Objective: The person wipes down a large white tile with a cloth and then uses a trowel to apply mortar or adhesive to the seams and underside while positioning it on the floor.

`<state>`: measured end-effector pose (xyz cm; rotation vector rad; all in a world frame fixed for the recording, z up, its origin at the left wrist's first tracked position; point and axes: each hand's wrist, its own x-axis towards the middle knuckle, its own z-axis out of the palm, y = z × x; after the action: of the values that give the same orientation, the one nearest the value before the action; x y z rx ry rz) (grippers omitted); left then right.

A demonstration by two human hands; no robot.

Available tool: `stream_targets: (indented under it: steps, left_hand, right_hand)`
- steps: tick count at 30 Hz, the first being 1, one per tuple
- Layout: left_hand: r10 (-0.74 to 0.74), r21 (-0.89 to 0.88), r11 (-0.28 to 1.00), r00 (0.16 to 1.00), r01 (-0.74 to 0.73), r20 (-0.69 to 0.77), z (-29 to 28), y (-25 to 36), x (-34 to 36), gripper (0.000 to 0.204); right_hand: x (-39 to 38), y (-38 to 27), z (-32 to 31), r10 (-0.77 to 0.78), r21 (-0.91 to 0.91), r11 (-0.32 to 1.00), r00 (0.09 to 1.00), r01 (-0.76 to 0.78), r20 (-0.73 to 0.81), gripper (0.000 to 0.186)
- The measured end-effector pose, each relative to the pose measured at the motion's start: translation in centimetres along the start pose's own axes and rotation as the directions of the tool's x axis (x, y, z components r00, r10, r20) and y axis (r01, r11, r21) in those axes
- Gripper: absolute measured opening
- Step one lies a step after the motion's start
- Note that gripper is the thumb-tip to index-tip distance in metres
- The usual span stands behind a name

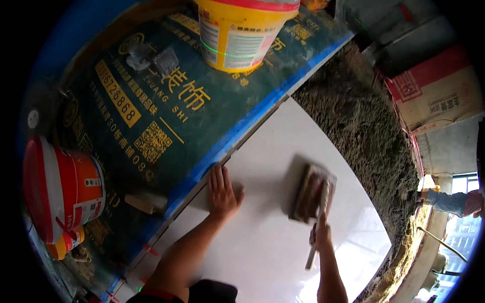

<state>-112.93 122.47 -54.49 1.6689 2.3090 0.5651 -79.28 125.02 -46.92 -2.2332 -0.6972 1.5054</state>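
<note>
A large glossy white tile (262,146) fills the lower middle. My left hand (222,197) rests flat on it near the left edge, its fingers extended and thumb apart, holding nothing. My right hand (321,235) is closed around the long handle of a tamping tool (308,194), whose dirty rectangular head is over the tile, slightly blurred; whether it touches the surface I cannot tell. Dark, rough mortar (369,141) lies along the tile's right side, and small red pieces (149,249) sit along its left edge.
A green printed protective sheet (192,136) with blue edging covers the left. On it stand a yellow bucket (245,35), red-lidded bucket (65,192) and small block (141,203). A red-and-tan carton (439,91) is at right, above another person's sleeved arm (449,203).
</note>
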Motion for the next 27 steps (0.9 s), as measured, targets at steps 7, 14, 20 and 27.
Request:
stream_targets:
  steps: [7, 14, 20, 27]
  left_hand:
    - [-0.027, 0.027, 0.999, 0.997, 0.025, 0.07, 0.4, -0.6, 0.4, 0.087]
    - [-0.01, 0.049, 0.999, 0.998, 0.008, 0.06, 0.3, 0.3, 0.4, 0.087]
    - [0.035, 0.014, 0.999, 0.999, -0.035, 0.035, 0.7, -0.8, 0.1, 0.086]
    - [0.027, 0.139, 0.99, 1.0, -0.028, 0.015, 1.0, -1.4, 0.9, 0.079]
  right_hand:
    - [-9.8, -13.7, 0.0, -0.27, 0.032, 0.962, 0.962, 0.271, -0.037, 0.049]
    - [-8.9, -3.6, 5.2, -0.46, 0.022, 0.842, 0.738, 0.54, -0.494, 0.048]
    - [-2.3, -10.2, 9.5, -0.016, -0.142, 0.989, 0.99, 0.036, 0.141, 0.055]
    - [-16.6, -9.7, -1.6, -0.482, 0.164, 0.825, 0.824, 0.541, -0.297, 0.057]
